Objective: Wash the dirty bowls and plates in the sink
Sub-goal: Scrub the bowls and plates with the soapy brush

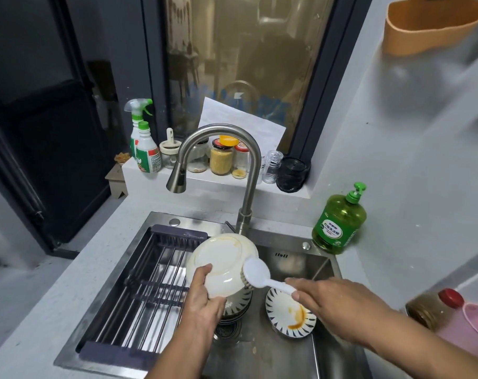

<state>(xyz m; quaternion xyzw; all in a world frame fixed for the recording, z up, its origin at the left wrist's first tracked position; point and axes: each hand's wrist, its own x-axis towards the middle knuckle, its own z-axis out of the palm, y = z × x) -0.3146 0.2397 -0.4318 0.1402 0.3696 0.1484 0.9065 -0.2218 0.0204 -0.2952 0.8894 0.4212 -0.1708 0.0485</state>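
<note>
Scrubbing a plate over the sink

Left hand (205,299) grips the white plate (221,265) tilted above the sink (295,261); right hand (339,299) pinches the brush (259,274) against its right edge. Best to sweep firmly across the brown streak, rotating the plate.

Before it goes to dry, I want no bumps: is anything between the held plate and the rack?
Nothing visible. The left hand holds the plate just right of the empty drying rack spanning the sink.
</note>
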